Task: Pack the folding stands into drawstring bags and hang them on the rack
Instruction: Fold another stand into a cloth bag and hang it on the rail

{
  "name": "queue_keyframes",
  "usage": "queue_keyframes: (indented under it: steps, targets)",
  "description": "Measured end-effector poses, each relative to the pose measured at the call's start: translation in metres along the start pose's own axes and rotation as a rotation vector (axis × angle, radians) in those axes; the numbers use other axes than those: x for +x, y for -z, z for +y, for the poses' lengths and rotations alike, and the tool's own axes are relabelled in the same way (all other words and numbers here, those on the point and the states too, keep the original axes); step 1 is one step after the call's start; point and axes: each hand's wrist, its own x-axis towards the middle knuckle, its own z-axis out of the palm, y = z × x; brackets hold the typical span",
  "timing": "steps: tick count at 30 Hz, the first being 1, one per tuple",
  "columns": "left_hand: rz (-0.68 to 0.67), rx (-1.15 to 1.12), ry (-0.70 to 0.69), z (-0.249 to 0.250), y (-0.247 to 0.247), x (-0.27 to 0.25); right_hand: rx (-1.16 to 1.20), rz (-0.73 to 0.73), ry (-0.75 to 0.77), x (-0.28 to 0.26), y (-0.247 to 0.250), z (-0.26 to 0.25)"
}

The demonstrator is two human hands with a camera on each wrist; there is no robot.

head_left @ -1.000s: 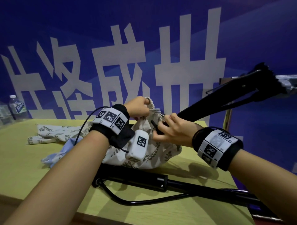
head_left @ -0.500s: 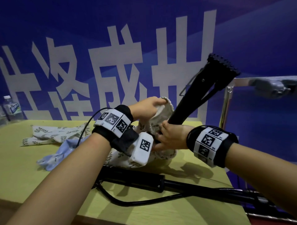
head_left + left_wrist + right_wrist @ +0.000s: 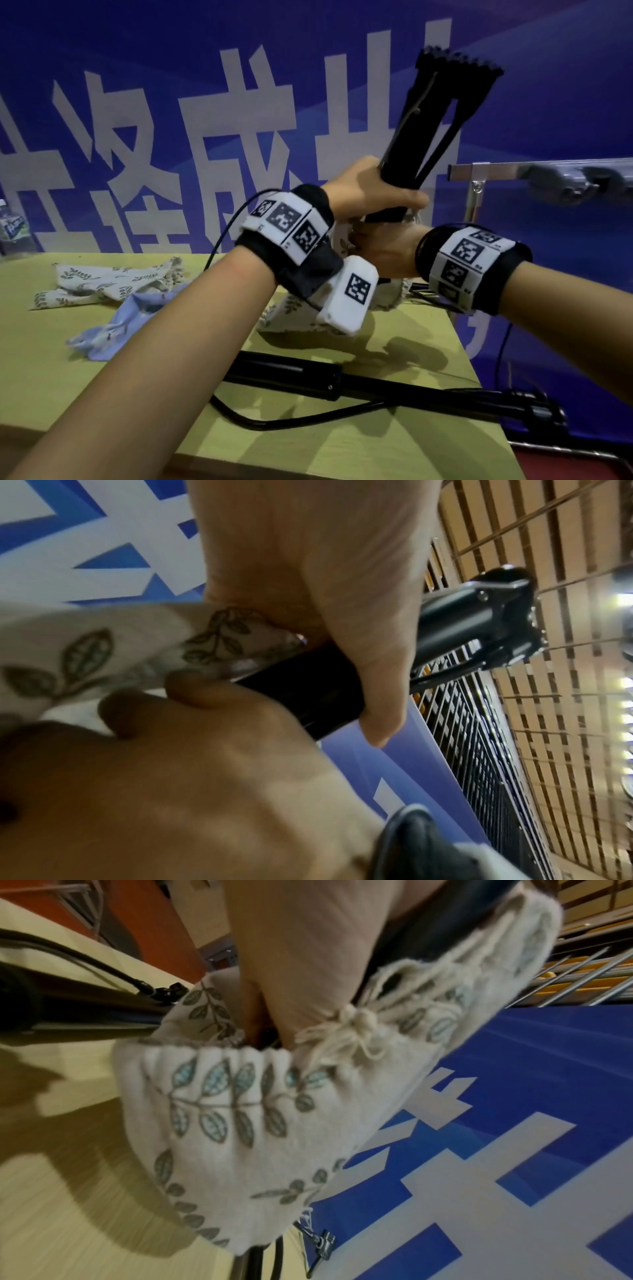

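Stand [image 3: 431, 133] looks rigid and fairly heavy for its width: black tubes folded together into one long bundle, with smooth surfaces that could slide through a loose grip. It stands nearly upright over the far side of the desk [image 3: 394, 445], its lower end inside the bag [image 3: 236, 1123] and most of its length above the mouth. I judge the best place to hold it is low on the bundle, just above the bag, where the tubes sit tight together; higher up the legs spread and a finger could get caught between them.

The bag is soft cloth with a leaf print. It will not stay open by itself, so one hand has to keep the mouth in shape while the stand goes down. The knotted cord [image 3: 356, 1020] at the rim is thin and frayed, and probably it is better to pull it only after the stand is fully in.

The left hand [image 3: 373, 195] is wrapped around the bundle just above the bag's mouth, thumb across the front, wrist raised. The right hand [image 3: 387, 253] is directly below it at the rim, fingers curled into the cloth and pinching it, forearm coming in from the right and roughly level.

A second stand [image 3: 342, 380] lies flat on the desk near the front edge. Two more bags [image 3: 113, 284] lie on the left part of the desk. The rack [image 3: 486, 171] is behind the right edge of the desk.
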Motion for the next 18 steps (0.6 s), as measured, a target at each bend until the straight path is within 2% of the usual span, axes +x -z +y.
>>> queue_keyframes:
  steps: [3, 4, 5, 7, 9, 11, 13, 15, 18]
  targets:
    - [0.075, -0.015, -0.03, 0.015, 0.001, 0.008, 0.062, -0.102, -0.105, -0.024, -0.004, 0.003]
    - [0.098, -0.023, -0.03, 0.021, 0.001, 0.01, 0.042, -0.001, -0.142, -0.029, -0.01, 0.009]
    - [0.131, -0.033, -0.029, 0.024, 0.003, 0.011, 0.001, 0.141, -0.113, -0.03, -0.017, 0.013]
    - [0.185, -0.08, -0.03, 0.032, 0.004, 0.015, -0.038, 0.199, -0.078, -0.042, -0.028, 0.02]
    - [0.227, -0.17, -0.02, 0.039, 0.005, 0.019, -0.111, 0.297, -0.103, -0.059, -0.035, 0.023]
    - [0.272, -0.29, 0.002, 0.049, 0.0, 0.023, -0.065, 0.353, -0.122, -0.079, -0.042, 0.024]
    - [0.359, -0.383, 0.02, 0.057, -0.004, 0.027, -0.033, 0.365, -0.169, -0.096, -0.048, 0.023]
    - [0.435, -0.467, 0.039, 0.063, -0.009, 0.032, -0.026, 0.277, -0.199, -0.107, -0.052, 0.024]
    - [0.463, -0.564, 0.058, 0.071, -0.026, 0.034, 0.001, 0.239, -0.208, -0.118, -0.066, 0.017]
